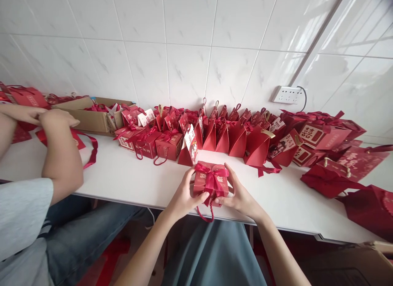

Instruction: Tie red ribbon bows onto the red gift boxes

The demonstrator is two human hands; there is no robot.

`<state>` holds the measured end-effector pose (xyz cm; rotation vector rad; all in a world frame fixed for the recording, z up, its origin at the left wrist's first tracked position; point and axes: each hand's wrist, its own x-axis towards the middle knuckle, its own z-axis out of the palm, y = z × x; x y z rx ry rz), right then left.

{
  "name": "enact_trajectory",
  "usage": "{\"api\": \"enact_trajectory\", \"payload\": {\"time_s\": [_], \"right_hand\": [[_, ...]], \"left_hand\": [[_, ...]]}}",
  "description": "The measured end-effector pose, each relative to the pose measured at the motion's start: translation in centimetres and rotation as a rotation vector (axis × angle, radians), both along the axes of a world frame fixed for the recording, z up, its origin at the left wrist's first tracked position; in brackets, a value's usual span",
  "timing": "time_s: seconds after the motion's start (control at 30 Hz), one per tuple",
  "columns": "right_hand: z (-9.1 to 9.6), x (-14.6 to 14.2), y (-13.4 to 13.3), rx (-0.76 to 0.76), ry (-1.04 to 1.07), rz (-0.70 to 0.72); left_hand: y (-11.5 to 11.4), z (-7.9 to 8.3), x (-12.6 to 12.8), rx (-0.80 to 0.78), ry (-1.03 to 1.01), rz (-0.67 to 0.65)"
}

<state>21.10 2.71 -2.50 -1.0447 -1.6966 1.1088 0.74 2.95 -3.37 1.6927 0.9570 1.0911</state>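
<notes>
Between my two hands is a small red gift box (199,183) with a satin ribbon bow (214,179) on its top. My left hand (187,194) grips its left side, the thumb on the front edge. On the opposite side my right hand (238,194) holds it with thumb and fingers. A twisted red cord handle (205,215) hangs from the box over the table's front edge. Just behind it stands a red triangular box (189,148) with a white printed face.
Rows of red triangular boxes (229,140) and square gift boxes (168,146) line the wall. A cardboard box (76,114) stands left, beside a co-worker's arm (63,155). Stacked boxes (325,134) and a red bag (368,206) lie right. A power strip (287,95) is on the wall.
</notes>
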Motion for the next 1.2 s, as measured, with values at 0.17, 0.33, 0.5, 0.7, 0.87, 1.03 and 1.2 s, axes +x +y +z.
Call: {"api": "enact_trajectory", "payload": {"time_s": [0.17,0.33,0.5,0.7,0.87,1.03,1.2], "right_hand": [[-0.4,0.5,0.3,0.027,0.013,0.046],[-1.4,1.1,0.9,0.032,-0.053,-0.035],[0.5,1.0,-0.4,-0.019,0.086,-0.036],[1.8,0.7,-1.8,-0.012,0.534,-0.028],[0.0,-0.4,-2.8,-0.215,0.906,-0.092],[0.6,-2.3,-4.3,-0.301,1.135,-0.129],[1.5,-3.1,-4.8,-0.192,0.949,-0.08]], "left_hand": [[0.0,-0.5,-0.2,0.086,0.011,0.04],[-0.2,-0.6,-0.3,0.191,0.023,0.024],[-0.8,-0.3,-0.7,0.238,-0.004,0.018],[-2.7,2.6,2.1,0.28,-0.088,0.065],[-4.9,4.7,5.7,0.624,-0.105,0.36],[-5.4,4.3,6.4,0.692,-0.067,0.207],[-5.5,4.2,5.7,0.703,-0.076,0.161]]}}
